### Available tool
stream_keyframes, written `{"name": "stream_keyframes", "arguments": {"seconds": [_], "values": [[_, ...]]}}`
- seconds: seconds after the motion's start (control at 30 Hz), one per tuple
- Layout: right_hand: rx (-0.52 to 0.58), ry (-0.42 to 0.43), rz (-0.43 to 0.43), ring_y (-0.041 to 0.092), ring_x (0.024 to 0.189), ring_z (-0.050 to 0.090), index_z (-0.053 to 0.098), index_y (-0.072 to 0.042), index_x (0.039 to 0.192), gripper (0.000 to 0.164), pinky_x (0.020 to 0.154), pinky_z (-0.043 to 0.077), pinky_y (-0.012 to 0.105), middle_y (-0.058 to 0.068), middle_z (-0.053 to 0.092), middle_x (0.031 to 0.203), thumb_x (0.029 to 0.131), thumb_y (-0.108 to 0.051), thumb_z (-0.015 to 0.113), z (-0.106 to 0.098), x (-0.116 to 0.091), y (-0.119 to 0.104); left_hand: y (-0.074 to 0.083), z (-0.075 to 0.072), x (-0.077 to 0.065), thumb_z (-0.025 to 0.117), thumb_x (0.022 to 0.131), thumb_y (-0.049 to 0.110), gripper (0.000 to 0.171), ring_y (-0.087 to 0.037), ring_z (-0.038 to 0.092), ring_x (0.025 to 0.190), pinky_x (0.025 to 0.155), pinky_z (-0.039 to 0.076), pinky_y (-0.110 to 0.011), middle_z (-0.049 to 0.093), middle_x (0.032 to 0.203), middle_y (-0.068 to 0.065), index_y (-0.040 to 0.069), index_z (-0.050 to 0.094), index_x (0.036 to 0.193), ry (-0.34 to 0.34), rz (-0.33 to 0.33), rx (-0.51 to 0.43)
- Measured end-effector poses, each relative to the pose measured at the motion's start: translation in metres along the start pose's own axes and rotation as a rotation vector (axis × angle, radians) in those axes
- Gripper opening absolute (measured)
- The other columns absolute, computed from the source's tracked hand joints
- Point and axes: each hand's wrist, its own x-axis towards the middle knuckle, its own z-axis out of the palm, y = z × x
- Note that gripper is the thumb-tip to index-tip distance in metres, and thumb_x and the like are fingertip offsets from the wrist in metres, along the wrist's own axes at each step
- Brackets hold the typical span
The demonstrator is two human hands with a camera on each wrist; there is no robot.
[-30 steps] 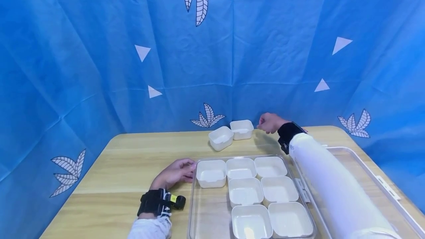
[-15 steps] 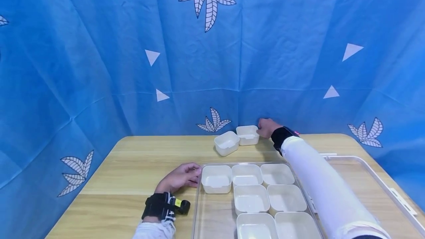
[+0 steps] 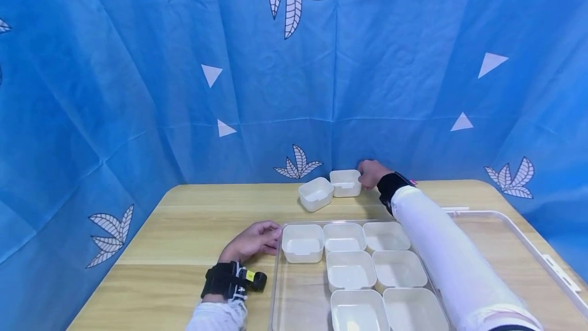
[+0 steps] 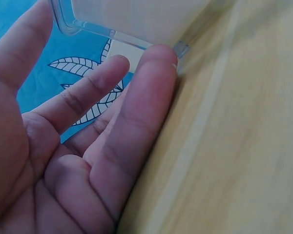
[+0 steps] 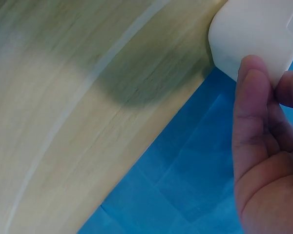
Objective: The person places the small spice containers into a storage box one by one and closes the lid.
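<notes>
At the back of the table, my right hand (image 3: 372, 173) pinches the right end of a small white plastic box (image 3: 345, 184). In the right wrist view, its fingertips press on the white box wall (image 5: 254, 34), and the thumb sits at the rim. A second white box (image 3: 316, 194) stands skewed just to the left of that one. My left hand (image 3: 253, 241) rests against the left side of a clear tray (image 3: 296, 295). In the left wrist view, the left hand's fairly straight fingers (image 4: 146, 97) touch the tray's lower corner (image 4: 180, 48), its thumb near the upper rim.
Several white boxes (image 3: 302, 243) stand in the tray, in rows toward its back and right. A clear lid with a white frame (image 3: 498, 244) lies to the right, partly under the right sleeve (image 3: 450, 249). A blue curtain (image 3: 294, 75) hangs behind the wooden table (image 3: 184, 234).
My right hand has moved left onto the end of the back box and now pinches it. My left hand stays by the tray. The head view has shifted slightly.
</notes>
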Motion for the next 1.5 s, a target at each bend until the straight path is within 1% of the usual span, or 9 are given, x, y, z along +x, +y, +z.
{"name": "stream_keyframes", "arguments": {"seconds": [0.13, 0.3, 0.47, 0.6, 0.83, 1.0, 1.17, 1.4, 1.5], "values": [[-0.006, 0.012, -0.004, 0.011, 0.055, 0.062, 0.054, 0.011, 0.119, 0.036, 0.063, 0.051, 0.024, 0.001, 0.064, 0.060, 0.085, -0.001, 0.052, -0.002, -0.005, 0.002, 0.003, 0.002, 0.001, 0.055, 0.100, 0.026, 0.043, -0.021, 0.063, 0.089, 0.084, 0.055, -0.039, 0.061, 0.102, -0.012, -0.010, 0.051, 0.124, 0.007, -0.003, -0.002], [0.000, 0.020, -0.011, 0.013, 0.060, 0.063, 0.051, 0.011, 0.125, 0.040, 0.068, 0.050, 0.026, 0.002, 0.066, 0.064, 0.087, -0.003, 0.051, -0.001, -0.009, 0.005, 0.002, 0.003, 0.002, 0.056, 0.099, 0.029, 0.045, -0.021, 0.063, 0.090, 0.084, 0.055, -0.038, 0.062, 0.103, -0.012, -0.009, 0.052, 0.123, 0.005, -0.005, 0.000], [0.006, 0.036, -0.015, 0.013, 0.060, 0.063, 0.052, 0.011, 0.123, 0.039, 0.066, 0.049, 0.026, 0.002, 0.066, 0.063, 0.087, -0.004, 0.051, 0.000, -0.012, 0.007, -0.002, 0.003, 0.004, 0.059, 0.098, 0.032, 0.048, -0.022, 0.063, 0.091, 0.084, 0.056, -0.038, 0.062, 0.104, -0.012, -0.008, 0.053, 0.123, -0.002, -0.006, -0.004], [-0.004, 0.044, -0.023, 0.013, 0.060, 0.063, 0.052, 0.012, 0.122, 0.038, 0.067, 0.049, 0.026, 0.001, 0.066, 0.062, 0.087, -0.004, 0.051, -0.001, -0.016, 0.007, -0.003, 0.004, 0.004, 0.058, 0.098, 0.030, 0.046, -0.021, 0.063, 0.090, 0.084, 0.056, -0.038, 0.062, 0.104, -0.012, -0.009, 0.052, 0.122, 0.001, -0.006, -0.005], [0.017, 0.046, -0.016, 0.012, 0.056, 0.060, 0.050, 0.013, 0.125, 0.041, 0.065, 0.050, 0.025, 0.000, 0.063, 0.059, 0.087, -0.003, 0.050, -0.008, -0.023, 0.008, -0.001, 0.007, 0.004, 0.057, 0.099, 0.027, 0.043, -0.022, 0.063, 0.090, 0.085, 0.055, -0.039, 0.062, 0.103, -0.013, -0.010, 0.051, 0.123, -0.005, -0.006, -0.014], [0.017, 0.063, -0.014, 0.011, 0.056, 0.059, 0.053, 0.011, 0.122, 0.038, 0.063, 0.048, 0.024, -0.002, 0.062, 0.058, 0.087, -0.004, 0.050, -0.014, -0.027, 0.008, 0.001, 0.007, 0.005, 0.057, 0.099, 0.029, 0.045, -0.021, 0.063, 0.090, 0.085, 0.055, -0.038, 0.061, 0.104, -0.012, -0.009, 0.051, 0.123, -0.010, -0.006, -0.007], [0.014, 0.077, -0.028, 0.011, 0.055, 0.061, 0.055, 0.009, 0.118, 0.035, 0.063, 0.047, 0.024, -0.002, 0.062, 0.057, 0.085, -0.004, 0.049, -0.018, -0.030, 0.008, 0.000, 0.004, 0.003, 0.056, 0.100, 0.027, 0.044, -0.021, 0.063, 0.089, 0.084, 0.056, -0.038, 0.061, 0.103, -0.012, -0.010, 0.051, 0.124, -0.002, -0.003, -0.003], [0.046, 0.061, -0.015, 0.011, 0.056, 0.060, 0.047, 0.012, 0.127, 0.044, 0.066, 0.048, 0.025, 0.000, 0.062, 0.058, 0.087, -0.005, 0.048, -0.022, -0.037, 0.010, -0.001, 0.001, 0.002, 0.055, 0.100, 0.025, 0.045, -0.021, 0.063, 0.090, 0.084, 0.055, -0.038, 0.061, 0.104, -0.013, -0.011, 0.049, 0.126, -0.004, -0.003, -0.010], [0.049, 0.069, -0.026, 0.011, 0.056, 0.061, 0.046, 0.014, 0.128, 0.045, 0.066, 0.049, 0.025, 0.001, 0.063, 0.060, 0.088, -0.004, 0.047, -0.023, -0.040, 0.010, -0.001, -0.001, 0.001, 0.054, 0.101, 0.025, 0.044, -0.021, 0.062, 0.090, 0.084, 0.055, -0.038, 0.060, 0.104, -0.013, -0.011, 0.049, 0.126, -0.003, -0.009, -0.013]]}}
